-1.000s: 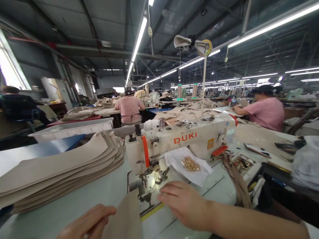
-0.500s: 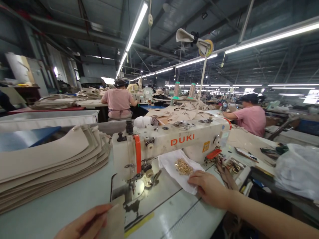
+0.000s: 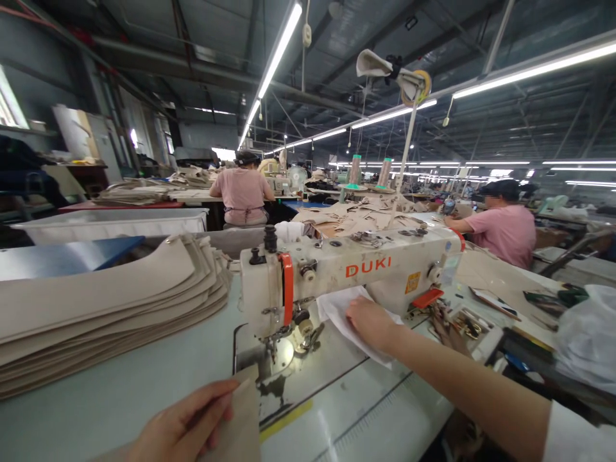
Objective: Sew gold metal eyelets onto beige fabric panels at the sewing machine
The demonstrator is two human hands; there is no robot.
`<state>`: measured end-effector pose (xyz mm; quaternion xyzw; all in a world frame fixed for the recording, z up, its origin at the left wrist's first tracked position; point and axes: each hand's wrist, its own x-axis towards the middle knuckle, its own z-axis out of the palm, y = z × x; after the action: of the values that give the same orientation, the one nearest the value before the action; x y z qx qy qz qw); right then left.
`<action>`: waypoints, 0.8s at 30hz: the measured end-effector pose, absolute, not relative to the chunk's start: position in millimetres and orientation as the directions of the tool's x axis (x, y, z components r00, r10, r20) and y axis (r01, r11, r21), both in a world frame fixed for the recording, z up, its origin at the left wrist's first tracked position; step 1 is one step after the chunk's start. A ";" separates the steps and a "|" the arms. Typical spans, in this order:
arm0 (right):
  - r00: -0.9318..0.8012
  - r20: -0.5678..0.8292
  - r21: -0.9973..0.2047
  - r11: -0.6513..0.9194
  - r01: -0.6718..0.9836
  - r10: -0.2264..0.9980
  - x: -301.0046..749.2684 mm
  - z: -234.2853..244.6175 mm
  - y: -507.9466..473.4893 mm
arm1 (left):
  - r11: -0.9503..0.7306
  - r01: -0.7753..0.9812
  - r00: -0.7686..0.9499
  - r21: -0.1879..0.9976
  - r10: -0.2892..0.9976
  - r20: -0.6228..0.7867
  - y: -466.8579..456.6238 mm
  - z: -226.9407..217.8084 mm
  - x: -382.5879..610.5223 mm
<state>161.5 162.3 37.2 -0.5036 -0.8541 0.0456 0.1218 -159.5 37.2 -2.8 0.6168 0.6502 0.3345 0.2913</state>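
Observation:
My left hand (image 3: 185,427) pinches the edge of a tan fabric piece (image 3: 240,420) at the near edge of the table, just in front of the needle plate of a white sewing machine (image 3: 356,269). My right hand (image 3: 368,321) reaches under the machine's arm and rests on a white cloth (image 3: 339,311), covering the spot where small gold rings lay. Its fingers curl down out of sight, so I cannot see whether it holds anything.
A tall stack of tan cut pieces (image 3: 96,308) lies at the left of the table. Straps, tools and a tray (image 3: 462,321) sit right of the machine, with a white bag (image 3: 584,340) beyond. Two people in pink shirts (image 3: 243,192) (image 3: 503,224) work at other tables.
My right hand left the needle area, moved right to the white cloth, then went further in over the gold rings. My left hand kept hold of the tan piece.

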 end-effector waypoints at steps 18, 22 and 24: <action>-0.408 -0.033 -0.999 -0.041 -0.012 0.913 135.1 41.2 95.0 | -0.071 0.617 -0.018 0.784 0.994 0.105 16.0 28.9 -131.5; -0.473 -0.101 -0.976 -0.180 -0.124 0.875 100.7 31.1 74.1 | -0.151 0.616 0.012 0.773 0.983 0.183 8.2 28.8 -124.2; -0.494 -0.101 -0.974 -0.187 -0.129 0.864 82.8 24.8 69.2 | -0.172 0.628 0.011 0.759 0.977 0.212 5.7 28.9 -122.7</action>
<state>82.8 69.2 24.8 -0.3498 -0.5251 0.6865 0.3613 -122.7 5.7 28.9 0.6704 0.5984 0.3693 0.2367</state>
